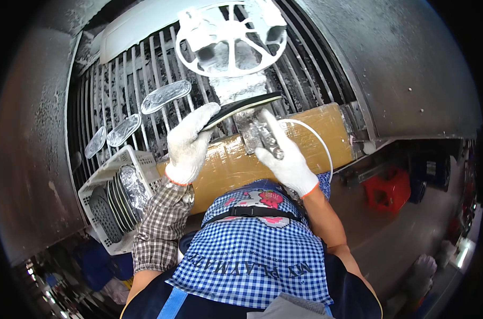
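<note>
My left hand [191, 141], in a white knit glove, grips the left end of a shoe sole [242, 109] with a dark top and a pale edge. The sole is tilted, its right end higher. My right hand [288, 162], also gloved, is closed around a lumpy silver-coated metal tool [252, 130] just below the sole. Its exact kind is unclear. A thin white hose [322, 142] curves out beside this hand. Beyond the sole stands a white spoked wheel [232, 40] on a silver-crusted base.
Three silver sole-shaped pieces [166, 97] lie on the slatted metal grate [153, 58] at left. A pale plastic basket [109, 154] holds several soles. A tape-covered brown ledge [326, 130] runs before me. Metal walls [411, 69] flank the grate; a red stool [388, 189] is at right.
</note>
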### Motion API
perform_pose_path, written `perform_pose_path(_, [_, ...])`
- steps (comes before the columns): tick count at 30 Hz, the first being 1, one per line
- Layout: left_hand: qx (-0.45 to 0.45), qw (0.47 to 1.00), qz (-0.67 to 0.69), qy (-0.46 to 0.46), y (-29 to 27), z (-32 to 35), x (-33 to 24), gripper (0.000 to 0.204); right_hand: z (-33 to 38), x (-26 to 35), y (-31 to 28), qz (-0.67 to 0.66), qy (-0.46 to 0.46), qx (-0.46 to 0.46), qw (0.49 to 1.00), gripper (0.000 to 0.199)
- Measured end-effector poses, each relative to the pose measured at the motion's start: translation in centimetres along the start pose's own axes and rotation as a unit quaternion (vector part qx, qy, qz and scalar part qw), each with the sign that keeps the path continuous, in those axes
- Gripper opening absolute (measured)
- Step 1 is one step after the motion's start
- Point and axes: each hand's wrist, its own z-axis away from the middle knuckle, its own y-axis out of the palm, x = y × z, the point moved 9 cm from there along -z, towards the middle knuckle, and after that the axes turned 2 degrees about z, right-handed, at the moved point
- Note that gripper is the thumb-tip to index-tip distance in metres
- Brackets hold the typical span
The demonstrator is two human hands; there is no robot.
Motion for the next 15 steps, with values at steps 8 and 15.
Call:
perform_pose_path(8, [0.036,0.974,-0.125,0.187,1.3,-0.6,-4.5,0.061,-0.3,2.1,0.4,0.017,-0.032,0.05,0.998,0.088])
perform_pose_path(15, [0.031,0.976,-0.102,0.192,0.7,-0.4,-4.6,0.06,-0.8,0.2,-0.8,0.025,-0.009,0.022,0.999,0.09])
